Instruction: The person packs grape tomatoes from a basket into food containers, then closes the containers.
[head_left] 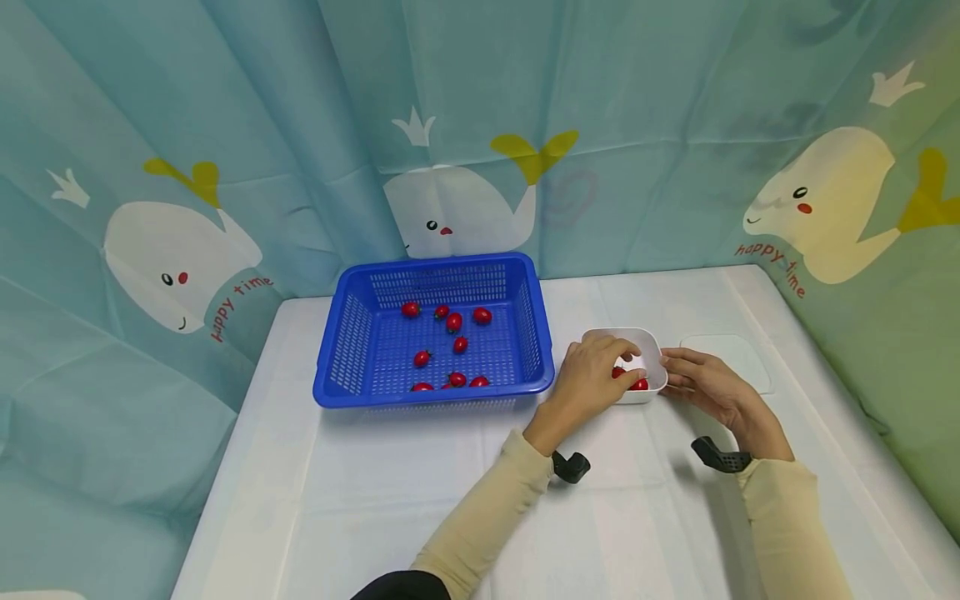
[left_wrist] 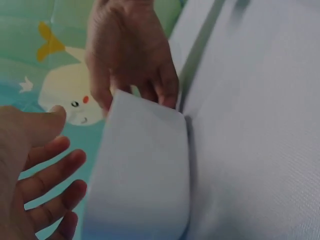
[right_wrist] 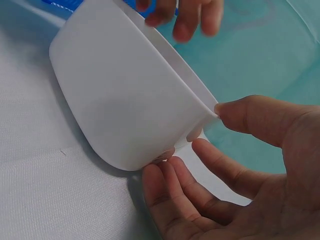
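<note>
A small white box [head_left: 636, 398] with rounded corners stands on the table, holding a few red cherry tomatoes [head_left: 639, 384]. My left hand [head_left: 596, 372] hovers over the box's left side, partly covering its inside. Its fingers [left_wrist: 55, 172] are spread and slightly bent, with nothing between them in the left wrist view. At the box's right side, my right hand [head_left: 708, 385] holds the corner. In the right wrist view its thumb [right_wrist: 250, 112] touches the rim, and bent fingers [right_wrist: 187, 192] lie against the outer wall low down.
Left of the box stands a blue perforated basket [head_left: 435, 397] with several cherry tomatoes [head_left: 453, 322] scattered inside. Behind my right hand, a pale flat lid [head_left: 738, 360] lies on the white tablecloth [head_left: 600, 517]. A whale-patterned curtain [head_left: 637, 108] hangs behind the table.
</note>
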